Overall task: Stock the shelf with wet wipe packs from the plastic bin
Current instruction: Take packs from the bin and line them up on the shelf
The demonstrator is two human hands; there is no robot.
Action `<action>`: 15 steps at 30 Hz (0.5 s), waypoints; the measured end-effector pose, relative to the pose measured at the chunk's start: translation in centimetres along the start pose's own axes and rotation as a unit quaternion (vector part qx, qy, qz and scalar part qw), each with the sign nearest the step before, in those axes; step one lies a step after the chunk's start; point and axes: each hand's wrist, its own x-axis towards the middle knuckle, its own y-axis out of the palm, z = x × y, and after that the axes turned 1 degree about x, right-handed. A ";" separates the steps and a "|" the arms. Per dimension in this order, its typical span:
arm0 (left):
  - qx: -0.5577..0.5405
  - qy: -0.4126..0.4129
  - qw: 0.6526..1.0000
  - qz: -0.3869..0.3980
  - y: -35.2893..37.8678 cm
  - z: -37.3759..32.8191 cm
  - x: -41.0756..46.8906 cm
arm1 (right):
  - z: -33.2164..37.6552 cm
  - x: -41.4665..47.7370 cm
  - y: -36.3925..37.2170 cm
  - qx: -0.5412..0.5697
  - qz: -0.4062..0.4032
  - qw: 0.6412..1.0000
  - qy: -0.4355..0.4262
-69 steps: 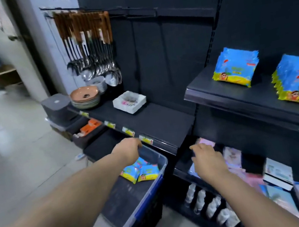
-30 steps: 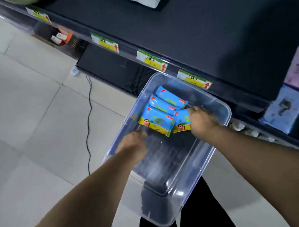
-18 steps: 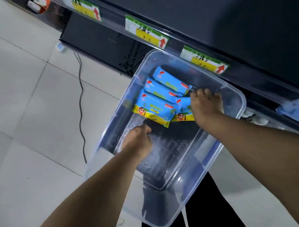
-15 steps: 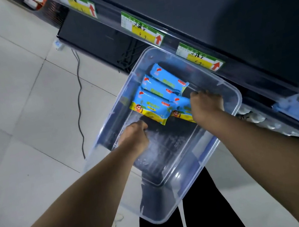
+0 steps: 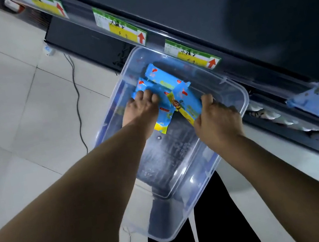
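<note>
View from my head, looking down into the plastic bin (image 5: pixel 177 151), which sits below the front edge of the dark shelf (image 5: pixel 199 8) and its row of price labels (image 5: pixel 124 28). The wet wipe packs (image 5: pixel 163 82), blue with a yellow strip, lie bunched at the far end of the bin. There seem to be about four, overlapping, though the exact count cannot be read. The rest of the bin floor shows bare plastic. My left hand (image 5: pixel 142 112) lies on the left side of the bunch, fingers bent down over a pack and gripping it, with the yellow edge of that pack showing beside my wrist. My right hand (image 5: pixel 217 121) is curled round the near end of the tilted pack (image 5: pixel 185 99), thumb on top, pinching it at the right of the bunch. Both hands are thus closed on packs, and every pack is inside the bin, none above the rim. I judge this as the pick-up step of a late round: few packs remain, so most of the stock may already be placed, but this view does not show where. Left to do: lift these packs out, set them on the shelf, and return for any that stay behind. A cable (image 5: pixel 77 105) runs over the tiled floor (image 5: pixel 14 103) to the left.
</note>
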 end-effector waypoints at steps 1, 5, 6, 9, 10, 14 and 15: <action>0.013 -0.002 1.000 -0.006 0.4 -0.2 0.2 | -0.1 0.0 0.3 0.003 -0.003 1.000 -0.007; 0.051 0.010 0.998 -0.041 1.6 0.1 0.1 | -0.7 0.4 0.6 0.015 -0.018 0.999 -0.028; 0.065 0.018 0.997 -0.047 1.7 0.4 -0.3 | -0.8 0.5 0.6 0.019 -0.008 0.999 -0.032; 0.083 0.038 0.994 -0.057 1.7 1.2 -1.7 | -1.0 0.1 0.3 0.021 -0.010 0.999 -0.045; 0.082 0.040 0.995 -0.045 1.5 1.4 -2.4 | -0.8 -0.2 0.1 0.020 -0.009 0.999 -0.048; 0.025 -0.011 0.999 0.040 0.4 1.5 -6.8 | -0.1 -2.4 -1.5 0.035 -0.013 0.997 -0.067; -0.012 -0.039 0.998 0.053 0.4 1.3 -8.0 | 0.0 -3.0 -2.0 0.039 -0.018 0.997 -0.068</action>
